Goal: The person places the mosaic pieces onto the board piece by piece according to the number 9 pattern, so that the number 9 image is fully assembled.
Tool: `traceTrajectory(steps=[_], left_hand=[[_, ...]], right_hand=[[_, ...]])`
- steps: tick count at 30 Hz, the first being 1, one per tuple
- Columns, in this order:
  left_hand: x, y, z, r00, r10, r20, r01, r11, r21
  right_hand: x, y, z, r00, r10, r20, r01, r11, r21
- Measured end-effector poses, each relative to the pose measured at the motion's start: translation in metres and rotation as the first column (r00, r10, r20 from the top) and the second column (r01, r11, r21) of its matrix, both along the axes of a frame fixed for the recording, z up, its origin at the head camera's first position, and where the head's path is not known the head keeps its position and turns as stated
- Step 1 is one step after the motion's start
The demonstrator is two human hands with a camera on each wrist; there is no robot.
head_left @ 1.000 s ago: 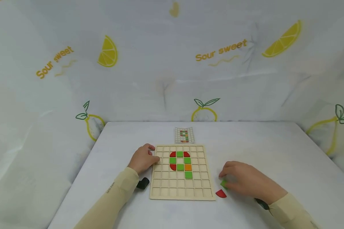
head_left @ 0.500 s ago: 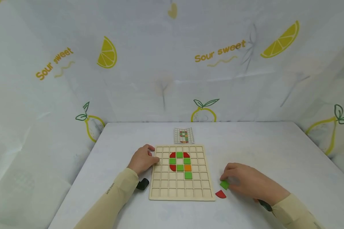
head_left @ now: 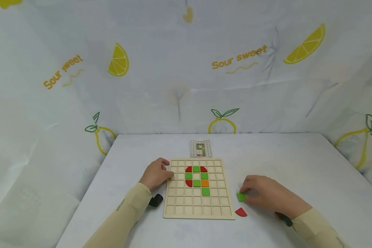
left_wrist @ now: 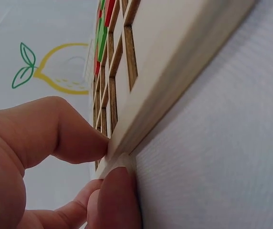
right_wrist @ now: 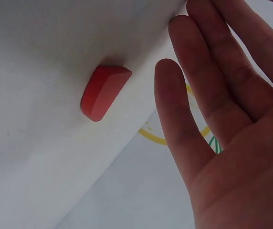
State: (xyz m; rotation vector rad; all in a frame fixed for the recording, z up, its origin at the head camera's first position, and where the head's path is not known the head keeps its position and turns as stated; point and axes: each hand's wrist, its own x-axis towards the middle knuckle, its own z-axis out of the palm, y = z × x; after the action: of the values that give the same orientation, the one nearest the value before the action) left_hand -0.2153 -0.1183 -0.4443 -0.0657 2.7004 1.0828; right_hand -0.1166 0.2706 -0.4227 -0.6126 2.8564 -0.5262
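A pale wooden grid board [head_left: 177, 200] lies on the table, with red quarter-round, green square and orange square tiles forming a 9-like figure. My left hand [head_left: 155, 174] pinches the board's left edge; in the left wrist view the thumb and fingers [left_wrist: 120, 198] grip the wooden frame. To the right of the board, my right hand [head_left: 264, 193] pinches a green square tile [head_left: 240, 196] between thumb and index finger, low over the table. A loose red quarter-round tile [head_left: 241, 212] lies just nearer to me. The right wrist view shows that red tile [right_wrist: 104, 93], while the green one is hidden there.
A small printed card [head_left: 200, 148] with a coloured 9-like pattern stands behind the board. Black wrist devices [head_left: 156, 200] show under both wrists. A white curtain with lemon prints [head_left: 173, 86] rises behind the table's far edge.
The green tile, mostly covered by the right hand at first, now shows more and has turned and shifted slightly left and away. The left hand keeps its place on the board.
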Motion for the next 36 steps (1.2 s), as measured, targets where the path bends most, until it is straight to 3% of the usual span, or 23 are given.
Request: traceTrajectory(steps=[15, 23, 36], left_hand=[[0.001, 0.000, 0.001, 1.000, 0.008, 0.002, -0.008, 1.000, 0.008], [0.000, 0.002, 0.002, 1.000, 0.014, -0.001, -0.014, 1.000, 0.011], [0.001, 0.001, 0.004, 1.000, 0.012, -0.001, -0.012, 1.000, 0.011]], right_hand=[[-0.015, -0.034, 0.013, 1.000, -0.021, -0.018, 0.022, 1.000, 0.021], [-0.020, -0.056, 0.019, 0.997, 0.046, -0.056, -0.045, 0.999, 0.006], [-0.024, -0.095, 0.017, 0.993, 0.105, -0.044, -0.105, 0.994, -0.004]])
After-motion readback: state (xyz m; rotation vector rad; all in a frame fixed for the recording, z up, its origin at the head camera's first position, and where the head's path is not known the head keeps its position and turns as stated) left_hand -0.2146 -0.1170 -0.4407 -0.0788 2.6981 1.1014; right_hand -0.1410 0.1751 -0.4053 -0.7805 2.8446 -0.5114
